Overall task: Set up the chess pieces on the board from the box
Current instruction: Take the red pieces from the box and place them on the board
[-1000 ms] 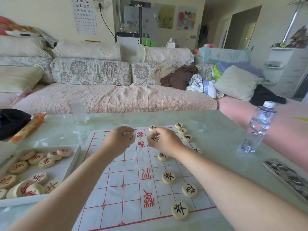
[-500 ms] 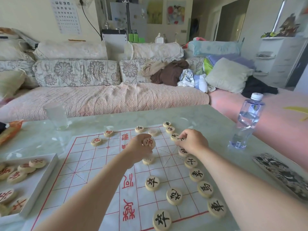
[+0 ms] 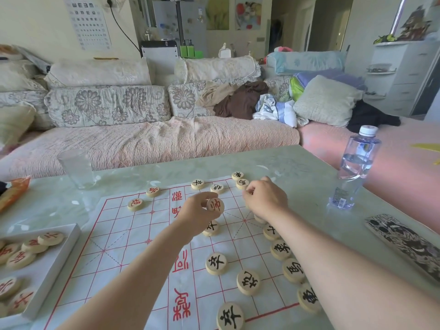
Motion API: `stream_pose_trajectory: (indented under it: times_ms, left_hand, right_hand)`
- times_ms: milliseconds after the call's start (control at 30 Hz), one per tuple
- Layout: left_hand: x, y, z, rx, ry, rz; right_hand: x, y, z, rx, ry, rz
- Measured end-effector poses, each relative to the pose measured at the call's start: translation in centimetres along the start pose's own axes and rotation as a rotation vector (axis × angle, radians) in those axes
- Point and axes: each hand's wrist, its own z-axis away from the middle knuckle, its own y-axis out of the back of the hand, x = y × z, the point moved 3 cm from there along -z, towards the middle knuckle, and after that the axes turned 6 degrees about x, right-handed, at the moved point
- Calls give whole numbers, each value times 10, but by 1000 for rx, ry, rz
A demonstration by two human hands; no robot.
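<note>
A white paper chess board [image 3: 133,239] with red grid lines lies on the table. Several black-lettered wooden discs [image 3: 216,263] stand along its right side, and two red-lettered discs [image 3: 135,204] sit on its far left part. My left hand [image 3: 197,214] hovers over the middle of the board and pinches a red-lettered piece [image 3: 215,206] upright in its fingertips. My right hand [image 3: 265,198] is curled over the far right of the board, beside a black-lettered disc [image 3: 242,183]; what its fingers hold is hidden. The white box [image 3: 57,265] at the left holds several red-lettered discs.
A clear plastic cup [image 3: 76,168] stands at the table's far left and a water bottle [image 3: 354,166] at the far right. A patterned flat object [image 3: 404,244] lies at the right edge. An orange packet [image 3: 13,192] lies at the left edge. A sofa runs behind the table.
My view has shifted left and closer. My left hand has drawn back from the far edge toward the board's middle with the red piece. My right hand has moved to the far right column.
</note>
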Motion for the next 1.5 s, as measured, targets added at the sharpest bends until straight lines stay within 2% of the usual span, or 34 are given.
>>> stream_pose_trajectory:
  times_ms: [67,200,300,433,633,800,900,1000,1133,1300,1367,1500]
  left_hand:
    - [0,3,2,6,4,25]
    - [3,9,8,18,11,130]
    - [5,14,16,14,10,166]
    - [0,28,29,8,80,262]
    - [-17,67,51,117,145,331]
    - [-41,102,77,192,203,438]
    - [-59,128,93,266,244,483]
    - [-80,157,106,324,250,488]
    - [-107,200,113,386,190,338]
    - [-135,255,110,379,2,-469]
    - [-149,274,111,320,-4,-560]
    - [-168,305,117,237,76,-558]
  right_hand:
    - [-17,1,2,-47,41,-181]
    - [-50,-5,17,-298,17,-582]
    - [-58,-7,30,-387,-34,-705]
    - [-68,-5,39,-418,-18,-799]
    - [-105,-6,65,-431,78,-780]
    - [-147,-4,95,-289,305,-618]
    - [-175,-13,115,-269,443,-518]
    - [-204,-31,129,-311,490,-486]
    - [-246,-53,140,-376,495,-476]
    - [-285,-83,139,-399,468,-304]
    - [-294,-88,136,-388,466,-239]
    - [-309,-100,134,-392,452,-190]
